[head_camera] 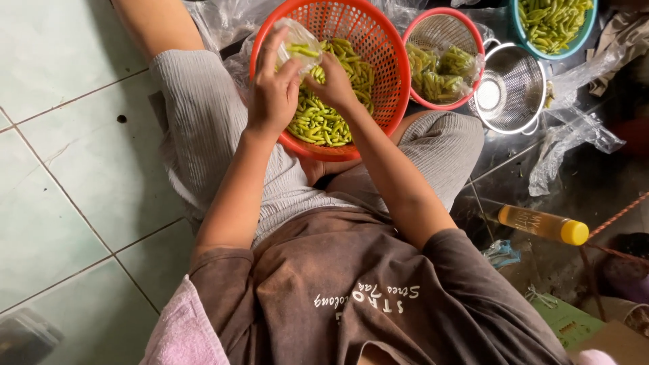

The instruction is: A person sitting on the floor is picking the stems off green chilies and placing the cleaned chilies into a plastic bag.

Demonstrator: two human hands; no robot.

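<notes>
A person sits on the pale tiled floor (61, 155) with knees apart, and both hands meet near the top centre of the frame, over a large orange plastic colander (382, 64) that rests between the legs. The left hand (274, 91) holds a small clear plastic bag (297, 47) with a few green chillies inside; its fingers are curled up around the bag's side, thumb pressed toward them. The right hand (334, 84) comes in from the other side, fingertips pinched together on the bag's lower edge, touching the left hand's thumb. The bag sits above the colander's left rim, just over the heap of green chillies (321, 122) that fills the lower half of the colander.

To the right of it, touching its rim, is a smaller pink colander (443, 27) with more green chillies, some of them in clear bags. In the upper right corner a teal basket (585, 27) holds another pile of the same chillies. Just below these stands a metal strainer (514, 88) with handles, nothing showing in it. Crumpled clear plastic (568, 138) lies right of the strainer on the dark floor. Further down at the right edge, a yellow-capped bottle (544, 224) lies on its side, well apart from the hands. A pink cloth (182, 331) shows at the lower left, against the person's brown shirt.
</notes>
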